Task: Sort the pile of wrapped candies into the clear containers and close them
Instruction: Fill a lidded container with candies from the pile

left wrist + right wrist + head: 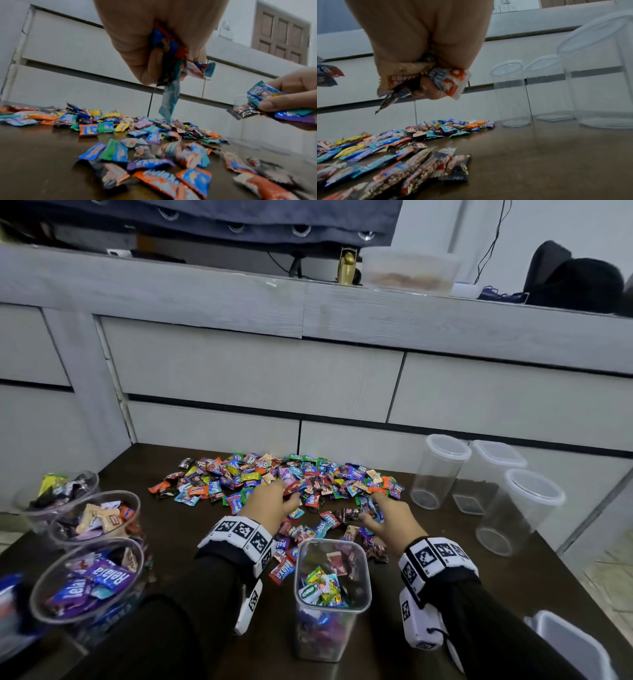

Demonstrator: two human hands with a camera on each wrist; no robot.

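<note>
Gathering is the step in hand: both of my hands are down in the pile of wrapped candies (274, 484), which spreads over the far middle of the dark counter (428, 594). My left hand (270, 503) has its fingers (150, 65) curled tight round a small bunch of wrappers, blue, orange and teal, one teal wrapper dangling below the fist toward the heap. My right hand (390, 517) is likewise clamped on a bunch of its own, a tan coffee wrapper and an orange-and-white one among them; seen from the wrist its fingers (428, 88) are folded under the load.

I hold several at once, I think, to save trips, and the square open container (331, 594) stands just before my wrists so a drop is short. It already holds a mixed layer of candies. To my left three round open tubs (85, 577) carry sorted kinds: purple in the nearest, tan in the middle, and what seem dark and green wrappers in the farthest, though that one is blurred. On the right three tall clear containers (442, 470) stand empty with lids on, well apart from the pile, kept in reserve. Most of the heap remains, so the sorting is far from done.
</note>
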